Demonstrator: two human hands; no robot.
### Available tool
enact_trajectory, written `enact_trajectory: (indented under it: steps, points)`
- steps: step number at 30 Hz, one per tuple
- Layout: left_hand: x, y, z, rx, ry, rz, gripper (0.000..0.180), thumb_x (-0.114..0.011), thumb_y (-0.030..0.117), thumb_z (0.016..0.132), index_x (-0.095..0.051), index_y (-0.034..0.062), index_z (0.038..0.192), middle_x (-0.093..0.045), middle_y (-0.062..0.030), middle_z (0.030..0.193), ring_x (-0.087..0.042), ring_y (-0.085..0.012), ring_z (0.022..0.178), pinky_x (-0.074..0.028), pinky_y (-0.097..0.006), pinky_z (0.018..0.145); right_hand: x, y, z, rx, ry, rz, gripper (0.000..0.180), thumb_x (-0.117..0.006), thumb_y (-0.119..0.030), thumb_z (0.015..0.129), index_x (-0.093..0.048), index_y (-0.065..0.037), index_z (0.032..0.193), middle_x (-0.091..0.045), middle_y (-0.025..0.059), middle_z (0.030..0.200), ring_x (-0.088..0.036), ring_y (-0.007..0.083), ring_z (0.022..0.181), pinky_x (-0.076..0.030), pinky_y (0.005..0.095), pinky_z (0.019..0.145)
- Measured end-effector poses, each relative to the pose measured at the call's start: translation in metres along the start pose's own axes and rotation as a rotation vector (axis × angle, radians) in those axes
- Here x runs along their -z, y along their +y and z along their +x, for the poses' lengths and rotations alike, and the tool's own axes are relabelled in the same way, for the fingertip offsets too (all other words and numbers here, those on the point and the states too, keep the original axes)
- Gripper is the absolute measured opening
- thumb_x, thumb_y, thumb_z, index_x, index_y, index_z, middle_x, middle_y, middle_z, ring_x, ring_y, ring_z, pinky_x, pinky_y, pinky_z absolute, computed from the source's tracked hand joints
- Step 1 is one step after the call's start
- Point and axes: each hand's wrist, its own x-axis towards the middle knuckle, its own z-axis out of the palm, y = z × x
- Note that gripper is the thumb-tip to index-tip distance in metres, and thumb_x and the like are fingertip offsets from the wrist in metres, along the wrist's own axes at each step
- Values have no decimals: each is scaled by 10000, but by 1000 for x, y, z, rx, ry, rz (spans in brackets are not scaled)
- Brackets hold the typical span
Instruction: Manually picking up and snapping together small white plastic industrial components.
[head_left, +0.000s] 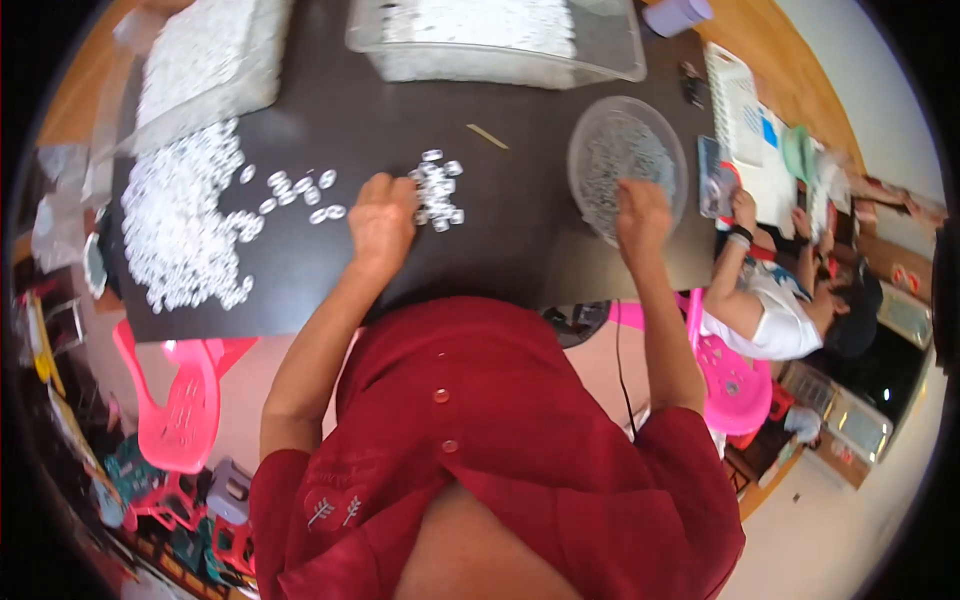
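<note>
My left hand (382, 218) rests on the dark table (500, 230), fingers curled, just left of a small cluster of clear plastic pieces (438, 188). Whether it holds a piece I cannot tell. My right hand (642, 212) reaches into a clear round bowl (590, 130) filled with small grey metal parts (625, 150); its fingers are dipped among them and partly hidden. A big heap of the white clear pieces (180, 225) lies at the left of the table, with a short row of loose ones (300, 190) between the heap and my left hand.
Two clear plastic bins (500, 40) (205, 60) of white pieces stand at the table's far edge. A thin stick (487, 136) lies mid-table. Another person (780, 310) sits on a pink chair at the right beside papers (760, 150). A pink stool (180, 400) stands lower left.
</note>
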Motion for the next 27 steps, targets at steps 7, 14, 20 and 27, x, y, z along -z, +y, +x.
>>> enact_trajectory:
  steps: [7, 14, 20, 27]
  points:
    - [19, 0, 3, 73, -93, -173, 106, -610, 20, 720, -511, 10, 758, -535, -150, 746, -544, -342, 708, -430, -415, 623, -11, 7, -2, -114, 13, 111, 86, -640, -80, 722, -658, -81, 806, -600, 110, 737, -571, 298, 741, -459, 391, 666]
    - [39, -7, -6, 152, -70, -191, 121, -618, 32, 739, -610, 21, 859, -571, -146, 753, -579, -297, 658, -438, -362, 583, -18, -1, 9, -45, -281, 107, 132, -631, -100, 708, -680, -96, 830, -628, 108, 768, -588, 287, 787, -477, 381, 704]
    - [50, -14, -19, 355, -61, -411, 66, -624, 38, 761, -618, 9, 820, -588, -50, 694, -554, -153, 598, -432, -299, 536, -20, 6, 13, -50, -387, 133, 170, -626, -76, 711, -678, -67, 874, -652, 100, 793, -617, 248, 746, -486, 341, 699]
    - [51, -6, -23, 733, -166, -990, 58, -633, 53, 791, -635, 23, 840, -593, -11, 691, -516, -61, 544, -389, -188, 443, -22, 10, 16, -480, -250, 590, 193, -628, -96, 716, -668, -66, 902, -654, 140, 823, -640, 253, 765, -490, 322, 691]
